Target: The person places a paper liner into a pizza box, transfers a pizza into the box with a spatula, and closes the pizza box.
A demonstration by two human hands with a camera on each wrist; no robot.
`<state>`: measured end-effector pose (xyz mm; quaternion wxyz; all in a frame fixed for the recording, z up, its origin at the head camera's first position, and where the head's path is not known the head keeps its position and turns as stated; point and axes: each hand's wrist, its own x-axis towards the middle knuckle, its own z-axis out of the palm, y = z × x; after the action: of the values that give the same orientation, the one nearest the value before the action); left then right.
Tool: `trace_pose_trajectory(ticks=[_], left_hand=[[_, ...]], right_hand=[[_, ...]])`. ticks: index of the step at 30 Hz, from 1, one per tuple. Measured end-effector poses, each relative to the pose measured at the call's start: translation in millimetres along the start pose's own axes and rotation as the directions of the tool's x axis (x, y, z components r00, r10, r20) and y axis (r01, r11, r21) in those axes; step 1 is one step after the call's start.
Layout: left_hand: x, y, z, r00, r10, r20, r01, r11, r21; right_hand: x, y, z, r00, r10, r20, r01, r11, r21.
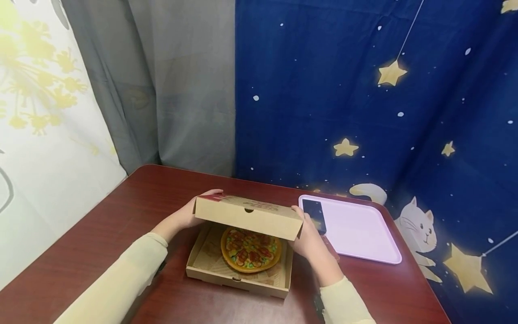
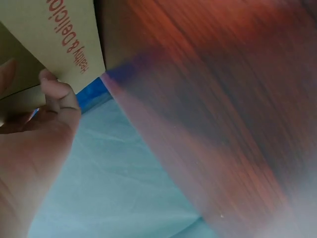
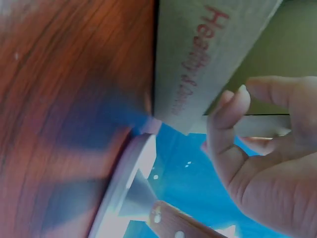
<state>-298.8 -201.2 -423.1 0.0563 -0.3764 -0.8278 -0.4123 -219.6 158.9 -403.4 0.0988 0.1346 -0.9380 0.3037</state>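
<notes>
A cardboard pizza box (image 1: 202, 274) lies on the table with its lid (image 1: 247, 218) tilted partly up. Inside sits a round pizza (image 1: 251, 249) with red, green and yellow toppings. At the lid's left side my left hand (image 1: 189, 215) grips the edge, fingers curled around the cardboard in the left wrist view. My right hand (image 1: 306, 236) holds the opposite edge; in the right wrist view its thumb and fingers (image 3: 225, 119) pinch the lid's side. Red lettering shows on the box side (image 3: 193, 64).
To the right lies a pale pink tray (image 1: 360, 227). A cleaver with a dark-looking blade (image 1: 313, 215) rests across its left rim, its riveted wooden handle (image 3: 178, 220) jutting toward my right forearm. Curtains hang behind the reddish-brown wooden table (image 1: 101, 229).
</notes>
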Motion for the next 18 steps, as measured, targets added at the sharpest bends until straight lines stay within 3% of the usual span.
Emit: trace_pose_trajectory(ticks=[2,5,10,15,18], left_hand=[[-2.2,-2.7,-0.3,0.999,0.046,-0.002,-0.046,0.999,-0.007],[-4.3,-4.9,0.1,0.999,0.054,-0.006,-0.054,0.998,0.011],[-6.3,-3.4,1.0,1.000,-0.028,0.012,0.027,0.996,0.083],[-9.8,2.8,-0.6,0.991,-0.122,0.063,0.118,0.991,0.063],[-11.4,7.1,-2.0,0.981,-0.169,0.093,0.164,0.985,0.061]], right_hand=[[-6,-4,-2.9,1.000,0.015,0.026,-0.015,1.000,-0.004],[-13,-8,-5.5,0.998,0.036,0.055,-0.036,0.999,-0.004],[-22,-14,-8.9,0.994,0.057,0.093,-0.062,0.997,0.049],[-29,-15,-9.6,0.986,0.079,0.148,-0.102,0.982,0.156],[-32,-14,-10.0,0.991,0.054,0.126,-0.066,0.993,0.100]])
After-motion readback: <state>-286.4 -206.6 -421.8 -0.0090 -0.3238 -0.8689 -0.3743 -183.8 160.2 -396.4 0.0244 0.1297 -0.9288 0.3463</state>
